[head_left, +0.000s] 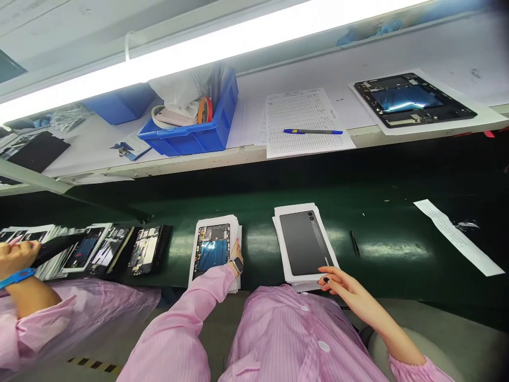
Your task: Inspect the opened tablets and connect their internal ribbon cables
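Observation:
On the green bench mat, a tablet with its back off lies on a stack of white sheets, showing a blue panel and circuit boards. My left hand, with a smartwatch on the wrist, grips the right edge of that stack, its fingers partly hidden. To the right, a dark grey tablet lies face down on its own white sheets, its camera bump at the far end. My right hand rests its spread fingertips at that stack's near edge.
A co-worker's hand with a blue wristband works beside a row of opened tablets. A thin dark tool and a paper strip lie on the mat. The shelf beyond holds a blue bin, a grid form, and a tablet frame.

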`<state>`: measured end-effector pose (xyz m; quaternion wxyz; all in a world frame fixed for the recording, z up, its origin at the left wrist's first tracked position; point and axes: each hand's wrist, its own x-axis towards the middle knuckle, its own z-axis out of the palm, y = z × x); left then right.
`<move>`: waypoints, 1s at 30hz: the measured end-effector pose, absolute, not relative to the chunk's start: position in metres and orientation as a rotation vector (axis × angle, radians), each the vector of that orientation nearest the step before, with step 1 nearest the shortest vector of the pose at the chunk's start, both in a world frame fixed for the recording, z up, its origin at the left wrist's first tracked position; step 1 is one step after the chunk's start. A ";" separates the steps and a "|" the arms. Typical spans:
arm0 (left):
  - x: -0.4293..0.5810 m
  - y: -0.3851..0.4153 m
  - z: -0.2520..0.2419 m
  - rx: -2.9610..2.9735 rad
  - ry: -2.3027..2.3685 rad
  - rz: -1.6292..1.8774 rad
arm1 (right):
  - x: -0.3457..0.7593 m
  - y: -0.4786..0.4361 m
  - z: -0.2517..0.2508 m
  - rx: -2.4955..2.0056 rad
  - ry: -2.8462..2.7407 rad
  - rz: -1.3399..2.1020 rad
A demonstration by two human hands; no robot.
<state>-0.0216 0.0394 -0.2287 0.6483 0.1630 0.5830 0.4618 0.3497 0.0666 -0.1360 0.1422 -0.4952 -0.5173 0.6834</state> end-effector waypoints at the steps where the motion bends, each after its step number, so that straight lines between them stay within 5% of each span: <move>1: -0.024 0.035 -0.227 0.409 1.366 1.033 | 0.354 0.066 -0.139 -1.442 -1.478 1.964; 15: -0.002 0.044 -0.242 1.140 1.687 0.267 | 0.401 0.093 -0.221 -1.746 -1.351 1.541; 21: 0.067 0.062 -0.257 1.110 1.584 0.371 | 0.405 0.105 -0.277 -2.016 -1.400 1.325; 30: 0.110 0.064 -0.290 0.737 1.630 0.506 | 0.405 0.089 -0.287 -2.003 -1.745 1.089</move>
